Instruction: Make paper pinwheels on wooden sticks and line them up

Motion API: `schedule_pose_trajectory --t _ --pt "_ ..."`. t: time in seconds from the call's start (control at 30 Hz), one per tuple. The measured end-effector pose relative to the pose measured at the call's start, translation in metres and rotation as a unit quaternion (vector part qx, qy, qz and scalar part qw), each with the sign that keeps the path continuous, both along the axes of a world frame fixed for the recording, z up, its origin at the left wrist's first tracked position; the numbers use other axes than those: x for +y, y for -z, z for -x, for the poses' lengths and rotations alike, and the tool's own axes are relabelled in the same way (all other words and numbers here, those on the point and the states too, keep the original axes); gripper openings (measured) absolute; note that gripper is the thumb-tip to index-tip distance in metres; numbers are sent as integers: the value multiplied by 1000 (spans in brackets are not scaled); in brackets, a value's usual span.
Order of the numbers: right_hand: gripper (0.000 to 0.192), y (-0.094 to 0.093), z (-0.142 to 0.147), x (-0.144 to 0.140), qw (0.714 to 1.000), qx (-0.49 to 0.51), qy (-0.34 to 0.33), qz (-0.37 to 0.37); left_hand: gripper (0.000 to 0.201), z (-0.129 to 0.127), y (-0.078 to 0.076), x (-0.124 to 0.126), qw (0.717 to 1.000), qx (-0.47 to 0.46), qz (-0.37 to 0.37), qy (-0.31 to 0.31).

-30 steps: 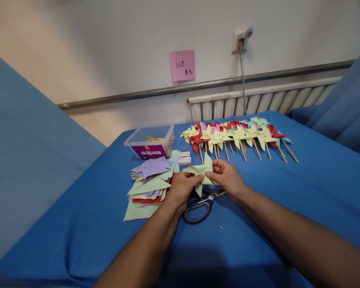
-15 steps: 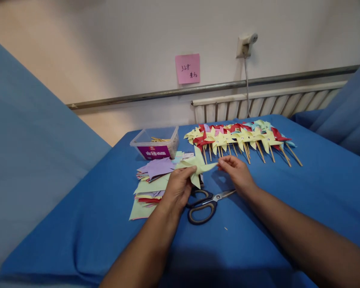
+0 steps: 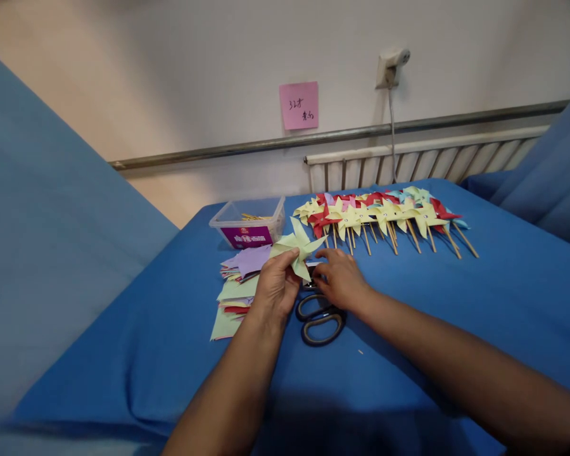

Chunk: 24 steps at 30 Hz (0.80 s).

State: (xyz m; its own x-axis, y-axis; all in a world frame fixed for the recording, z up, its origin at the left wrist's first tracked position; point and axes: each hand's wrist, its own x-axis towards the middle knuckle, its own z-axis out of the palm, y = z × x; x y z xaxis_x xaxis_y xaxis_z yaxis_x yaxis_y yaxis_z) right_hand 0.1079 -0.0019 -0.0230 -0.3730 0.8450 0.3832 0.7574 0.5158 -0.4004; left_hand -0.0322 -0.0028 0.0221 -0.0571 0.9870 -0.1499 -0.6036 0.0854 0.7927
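My left hand (image 3: 276, 288) pinches a pale green folded paper pinwheel (image 3: 298, 246) at its middle and holds it just above the blue table (image 3: 479, 297). My right hand (image 3: 339, 278) rests palm down right beside it, over the blades of the scissors (image 3: 320, 320), whose black handles show below the hand. Its fingers reach toward small white boxes that are mostly hidden behind the pinwheel. A stack of cut coloured paper squares (image 3: 240, 285) lies left of my left hand.
A row of finished paper pinwheels on wooden sticks (image 3: 384, 218) lies across the back of the table. A clear plastic tub (image 3: 249, 223) with sticks stands at the back left. Behind are a radiator (image 3: 422, 161), a wall socket and a pink note (image 3: 299, 105).
My right hand let go of the green pinwheel and moved left and down over the scissors. My left hand carried the pinwheel up and to the left.
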Motion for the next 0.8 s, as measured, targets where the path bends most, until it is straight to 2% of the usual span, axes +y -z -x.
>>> schedule_pose_trajectory --t 0.17,0.43,0.7,0.8 --pt "21 -4 12 12 996 -77 16 40 23 -1 4 3 1000 -11 -9 4" --pt "24 2 19 14 996 -76 7 41 22 -2 3 -2 999 -3 -15 29" --pt "25 -16 12 16 984 -137 -31 110 22 -2 3 1 1000 -6 -18 7" --pt "23 -19 13 17 981 -154 -30 113 22 -2 4 2 1000 -3 -17 9"
